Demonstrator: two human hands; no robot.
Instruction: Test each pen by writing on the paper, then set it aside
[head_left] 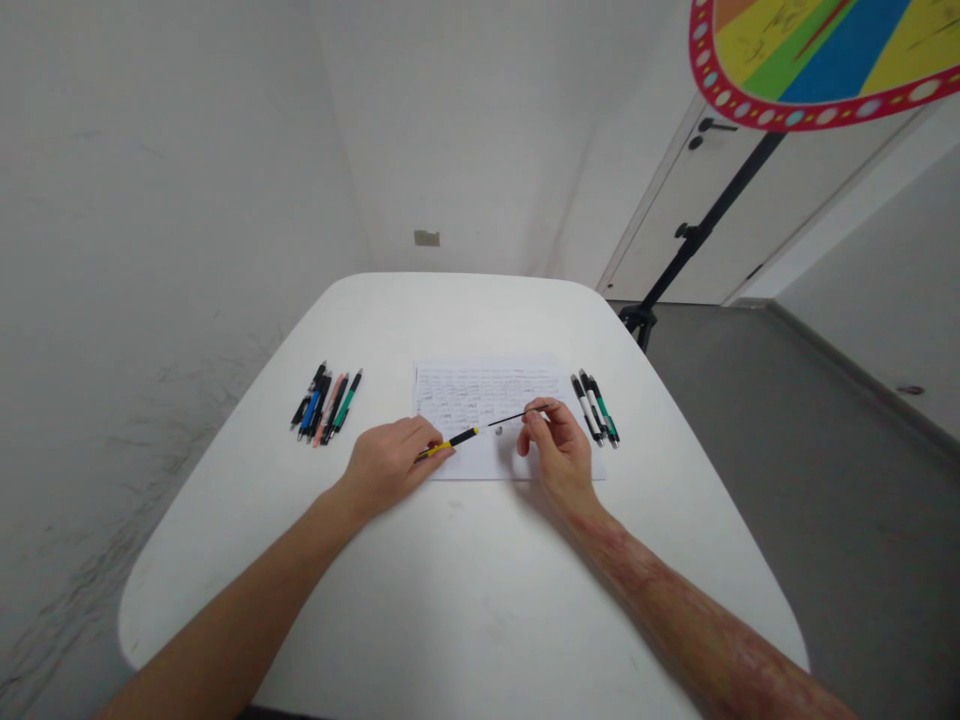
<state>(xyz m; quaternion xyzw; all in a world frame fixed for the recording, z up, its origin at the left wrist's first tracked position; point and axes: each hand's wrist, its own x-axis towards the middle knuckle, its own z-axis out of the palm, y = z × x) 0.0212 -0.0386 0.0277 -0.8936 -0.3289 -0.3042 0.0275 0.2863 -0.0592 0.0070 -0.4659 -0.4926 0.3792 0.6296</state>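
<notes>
My left hand (394, 460) is closed around a yellow and black pen barrel (454, 441), whose front end points right. Between the thumb and fingers of my right hand (556, 450) is a thin dark pen refill (510, 417). The refill's tip points left toward the open end of the barrel, with a small gap between them. A small silvery pen tip (499, 431) lies below the refill. Under both hands is a sheet of paper (480, 465) covered in rows of handwriting.
On the white table (450, 600), several pens (325, 405) lie in a group at the left. More pens (595, 408), white, black and green, lie right of the paper. Beyond the table stands a colourful wheel (825, 60) on a black stand (705, 225), near a door (694, 220).
</notes>
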